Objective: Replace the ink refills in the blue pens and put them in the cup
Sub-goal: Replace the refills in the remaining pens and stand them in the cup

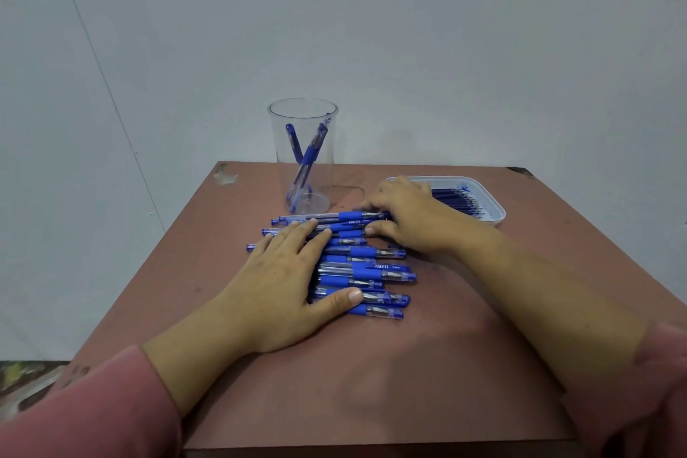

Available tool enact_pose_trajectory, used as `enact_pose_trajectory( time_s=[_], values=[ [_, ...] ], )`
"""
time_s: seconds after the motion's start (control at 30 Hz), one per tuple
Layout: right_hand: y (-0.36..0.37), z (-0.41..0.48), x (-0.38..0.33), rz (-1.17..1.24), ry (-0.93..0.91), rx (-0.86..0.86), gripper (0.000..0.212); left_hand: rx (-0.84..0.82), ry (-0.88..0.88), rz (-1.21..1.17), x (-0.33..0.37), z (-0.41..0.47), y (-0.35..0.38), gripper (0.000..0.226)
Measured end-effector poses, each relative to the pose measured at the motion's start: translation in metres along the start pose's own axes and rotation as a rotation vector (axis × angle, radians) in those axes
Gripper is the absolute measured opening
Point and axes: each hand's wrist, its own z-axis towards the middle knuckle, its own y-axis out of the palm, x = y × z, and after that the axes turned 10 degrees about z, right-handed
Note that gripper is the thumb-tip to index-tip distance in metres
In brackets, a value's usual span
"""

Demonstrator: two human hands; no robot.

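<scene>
Several blue pens (366, 273) lie side by side in a row on the reddish-brown table (371, 364). My left hand (286, 286) rests flat on the left part of the row, fingers straight, thumb across the nearer pens. My right hand (409, 219) sits at the far end of the row with its fingers curled around the tips of the farthest pens (327, 216). A clear plastic cup (303, 152) stands behind the row with two blue pens leaning inside. A white tray (490, 210) of dark blue ink refills (461, 199) sits at the back right, partly hidden by my right hand.
The table stands against a plain pale wall. Its back left corner has a chipped patch (225, 175). Bare tabletop lies in front of the pens and to the left of the cup. Pink sleeves cover both forearms at the bottom edge.
</scene>
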Motion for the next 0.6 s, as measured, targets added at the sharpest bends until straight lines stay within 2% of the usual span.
enact_pose_trajectory(
  time_s=[0.17,0.33,0.53,0.6],
  values=[
    [-0.001,-0.001,0.002,0.061,-0.033,0.053,0.031,0.01,0.002,-0.021,0.0,0.0,-0.001,0.106],
    [-0.008,-0.009,0.002,0.16,-0.083,0.181,0.027,0.037,0.006,0.005,0.002,-0.001,-0.003,0.102],
    [-0.046,-0.037,0.006,0.248,-0.102,0.358,0.022,0.418,0.106,0.024,0.003,0.007,-0.029,0.074],
    [-0.053,-0.051,0.003,0.326,-0.104,0.411,0.02,0.486,0.13,0.03,0.006,0.017,-0.038,0.066]
  ],
)
